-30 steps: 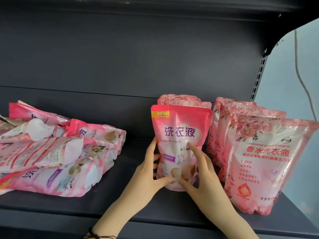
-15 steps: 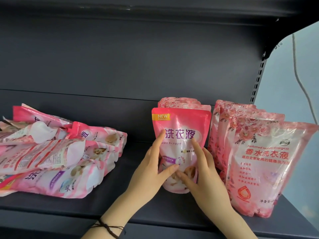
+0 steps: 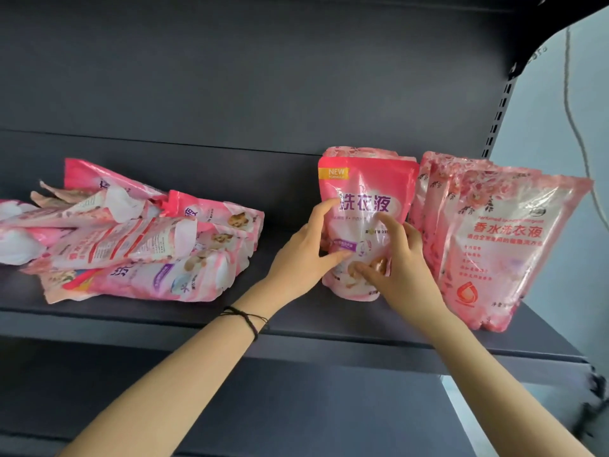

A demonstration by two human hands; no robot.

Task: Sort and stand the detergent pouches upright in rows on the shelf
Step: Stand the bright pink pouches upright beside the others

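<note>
Your left hand [image 3: 304,249] and right hand [image 3: 400,267] both clasp the pouch [image 3: 369,181] standing between them on the shelf [image 3: 148,315], thumbs on its front. It likely feels soft, sloshy, slick-skinned; hold low at the side seams, squeezing gently.

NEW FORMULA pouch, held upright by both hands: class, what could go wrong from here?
1. The NEW FORMULA pouch looks soft; once the left hand and right hand release it, it may slump forward.
2. It stands close beside the rose-print row, so a sideways tip could knock those pouches.
</note>
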